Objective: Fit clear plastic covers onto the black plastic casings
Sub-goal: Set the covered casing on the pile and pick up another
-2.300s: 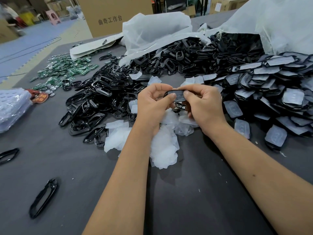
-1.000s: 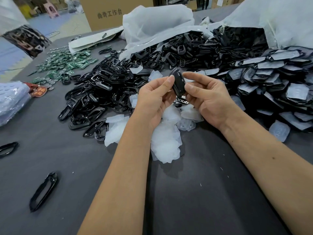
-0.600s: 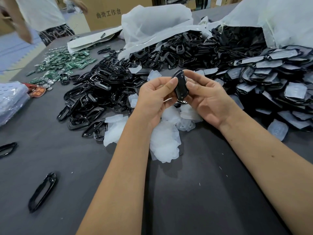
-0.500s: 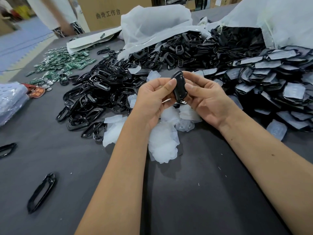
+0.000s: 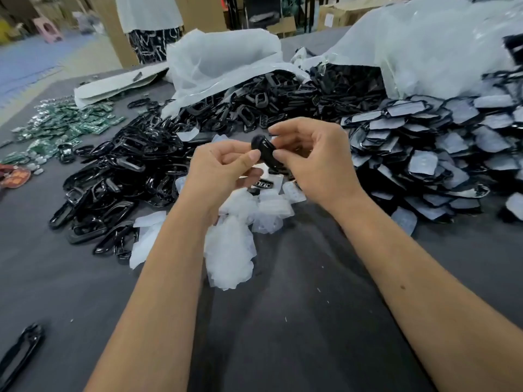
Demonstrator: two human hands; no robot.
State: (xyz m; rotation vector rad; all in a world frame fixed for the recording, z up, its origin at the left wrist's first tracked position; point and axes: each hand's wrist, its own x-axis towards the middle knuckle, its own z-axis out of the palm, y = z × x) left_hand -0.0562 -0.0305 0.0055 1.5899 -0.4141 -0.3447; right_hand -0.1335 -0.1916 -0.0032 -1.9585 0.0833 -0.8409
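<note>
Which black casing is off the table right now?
The black casing pinched between the left hand and the right hand, held above the clear covers. All other casings lie in heaps or loose on the table.

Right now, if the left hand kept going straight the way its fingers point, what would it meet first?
The left hand points right, toward the black casing it already pinches; just beyond that are the right hand's fingertips. Depth is unclear, but nothing else seems to lie between.

One head-worn wide-angle camera looks forward and down, close over the grey table [image 5: 283,335].
</note>
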